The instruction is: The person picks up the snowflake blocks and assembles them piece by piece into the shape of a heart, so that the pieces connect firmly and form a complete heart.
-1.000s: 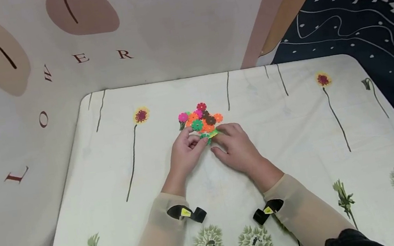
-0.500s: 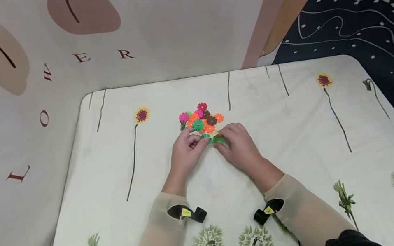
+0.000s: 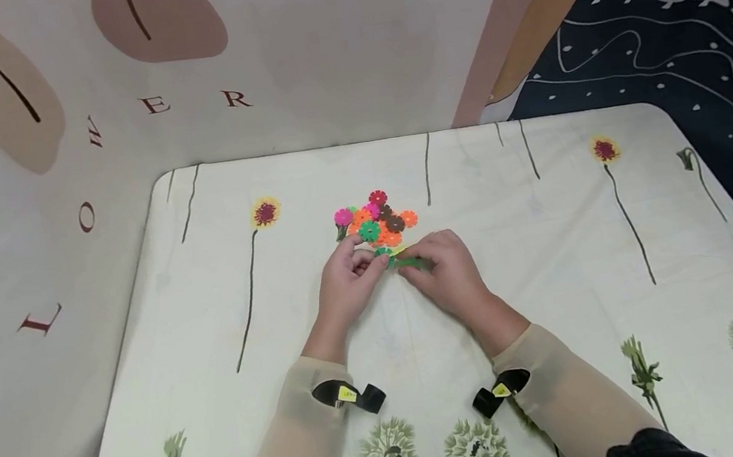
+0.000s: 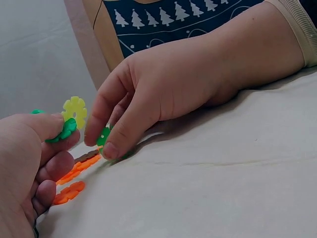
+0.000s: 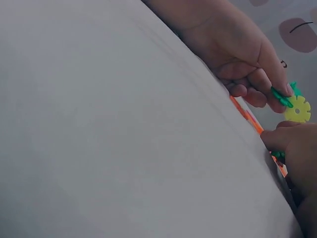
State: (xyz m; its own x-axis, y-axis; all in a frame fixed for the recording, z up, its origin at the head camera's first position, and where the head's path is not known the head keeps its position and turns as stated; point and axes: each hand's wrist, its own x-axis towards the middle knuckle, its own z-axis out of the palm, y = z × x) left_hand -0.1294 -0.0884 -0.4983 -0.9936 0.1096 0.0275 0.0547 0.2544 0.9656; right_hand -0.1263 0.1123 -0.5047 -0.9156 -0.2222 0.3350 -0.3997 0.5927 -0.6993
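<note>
Thumb and forefinger of my left hand (image 3: 346, 281) pinch a green notched, flower-shaped plastic disc (image 4: 64, 131). A yellow disc (image 4: 75, 112) is slotted onto it, and a bit of another green piece (image 5: 295, 89) shows beside them. Just to the right, low over the table, my right hand (image 3: 444, 268) pinches a separate green disc (image 4: 103, 136) between thumb and fingertips, partly hidden by them. Directly beyond both hands lies a loose pile of discs (image 3: 389, 239) in orange, pink, red, brown and green.
The pile lies on a table with a white flower-printed cloth (image 3: 550, 250). A pale printed wall hanging (image 3: 347, 84) stands behind the far edge, with dark tree-patterned fabric (image 3: 676, 49) at the right. A small black camera (image 3: 354, 394) is strapped to each wrist.
My right hand's fingers have closed on a green disc and drawn it slightly toward me and right of the joined discs. My left hand has kept its hold and hardly moved.
</note>
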